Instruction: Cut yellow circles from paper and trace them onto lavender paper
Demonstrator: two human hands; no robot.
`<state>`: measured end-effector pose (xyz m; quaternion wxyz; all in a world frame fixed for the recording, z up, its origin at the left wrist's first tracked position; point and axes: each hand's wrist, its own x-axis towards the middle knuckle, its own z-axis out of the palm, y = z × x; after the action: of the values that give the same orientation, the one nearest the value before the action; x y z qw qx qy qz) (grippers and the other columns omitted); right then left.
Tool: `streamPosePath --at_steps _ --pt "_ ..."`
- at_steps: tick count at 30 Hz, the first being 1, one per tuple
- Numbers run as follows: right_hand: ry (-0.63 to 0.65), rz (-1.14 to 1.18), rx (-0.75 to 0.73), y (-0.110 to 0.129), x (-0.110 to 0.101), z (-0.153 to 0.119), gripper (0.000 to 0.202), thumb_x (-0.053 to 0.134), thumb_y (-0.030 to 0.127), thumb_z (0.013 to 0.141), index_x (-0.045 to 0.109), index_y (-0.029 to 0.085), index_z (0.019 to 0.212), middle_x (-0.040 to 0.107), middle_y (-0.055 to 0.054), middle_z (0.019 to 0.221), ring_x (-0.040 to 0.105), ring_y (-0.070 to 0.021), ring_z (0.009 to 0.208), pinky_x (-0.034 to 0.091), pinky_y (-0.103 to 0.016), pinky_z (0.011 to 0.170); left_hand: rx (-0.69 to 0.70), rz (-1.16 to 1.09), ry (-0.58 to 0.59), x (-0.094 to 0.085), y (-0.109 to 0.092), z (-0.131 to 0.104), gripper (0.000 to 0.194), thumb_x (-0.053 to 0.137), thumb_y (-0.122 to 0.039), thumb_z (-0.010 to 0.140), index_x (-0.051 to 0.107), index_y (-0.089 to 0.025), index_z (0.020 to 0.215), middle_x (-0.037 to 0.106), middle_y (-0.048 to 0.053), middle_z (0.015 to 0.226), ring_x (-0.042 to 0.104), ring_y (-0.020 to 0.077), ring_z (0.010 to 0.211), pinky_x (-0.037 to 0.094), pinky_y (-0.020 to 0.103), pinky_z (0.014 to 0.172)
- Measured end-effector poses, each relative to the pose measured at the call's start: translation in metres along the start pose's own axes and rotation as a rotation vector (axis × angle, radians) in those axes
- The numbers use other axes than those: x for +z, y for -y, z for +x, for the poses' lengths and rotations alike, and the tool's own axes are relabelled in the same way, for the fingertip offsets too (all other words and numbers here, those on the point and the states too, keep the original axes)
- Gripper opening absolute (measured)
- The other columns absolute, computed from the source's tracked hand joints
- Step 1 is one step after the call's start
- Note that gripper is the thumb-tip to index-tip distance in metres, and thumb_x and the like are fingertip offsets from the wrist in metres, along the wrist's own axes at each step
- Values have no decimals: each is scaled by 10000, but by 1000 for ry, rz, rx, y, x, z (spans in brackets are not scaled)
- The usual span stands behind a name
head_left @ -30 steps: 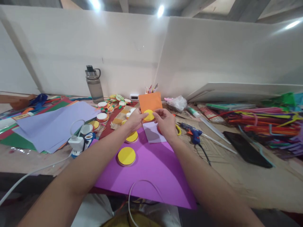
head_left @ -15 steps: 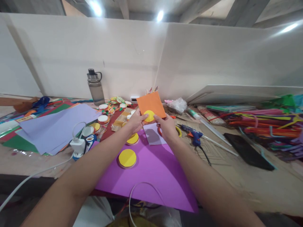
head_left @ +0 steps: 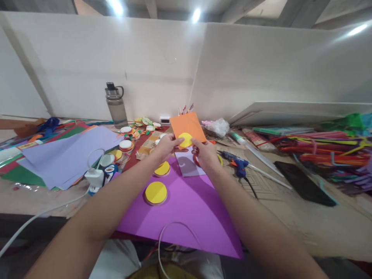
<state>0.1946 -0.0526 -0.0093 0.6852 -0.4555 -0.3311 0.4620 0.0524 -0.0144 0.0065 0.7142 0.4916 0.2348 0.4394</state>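
Both my hands hold up an orange paper sheet with a yellow paper circle against its lower part. My left hand pinches the left side, its thumb on the circle. My right hand grips the right side, thumb at the circle's edge. Below them lies a lilac paper piece on a large purple sheet. Two yellow-topped discs, a nearer one and a farther one, rest on the purple sheet beside my left forearm. Scissors with a red-and-yellow handle are partly hidden by my right hand.
A blue glue gun and black phone lie to the right, near bundled pipe cleaners. At the left are lilac sheets, a white plug and a water bottle. Several finished-looking discs sit behind.
The orange sheet and yellow circle have shifted slightly right and up in my hands, and the sheet is tilted a little differently. The view has moved slightly; both hands keep their grip.
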Motion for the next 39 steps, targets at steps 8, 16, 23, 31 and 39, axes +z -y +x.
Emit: streamPosePath --at_steps 8,16,23,31,39 --pt "5 -45 -75 -6 0 4 273 745 315 562 561 190 720 484 63 562 411 -69 485 335 -216 436 -9 3 -81 0 4 3 237 777 -157 711 698 -99 927 728 124 899 698 236 915 603 433 852" --pt "5 -50 -98 -12 -2 7 279 751 313 592 573 171 753 517 65 577 427 -65 500 334 -212 477 -9 35 -78 -1 4 3 161 774 -142 706 699 -96 841 728 117 876 698 233 901 609 409 821" --pt "18 -56 -117 -13 -3 6 282 746 317 615 597 164 799 534 60 601 424 -65 505 333 -217 489 -45 -26 -98 1 -1 2 140 735 -129 750 692 -78 873 728 137 872 704 231 882 598 415 845" --pt "-40 -89 -109 -9 0 5 306 737 339 608 598 151 804 542 53 605 429 -62 497 332 -216 484 -110 -153 -92 3 -8 -1 315 613 -377 874 669 -112 1034 740 153 917 714 234 875 597 408 805" --pt "-12 -180 -135 -16 -2 4 326 720 395 630 601 165 828 561 37 643 442 -77 505 359 -229 490 -36 26 -97 2 2 1 276 826 -189 654 688 -96 874 729 118 870 703 207 831 611 365 772"
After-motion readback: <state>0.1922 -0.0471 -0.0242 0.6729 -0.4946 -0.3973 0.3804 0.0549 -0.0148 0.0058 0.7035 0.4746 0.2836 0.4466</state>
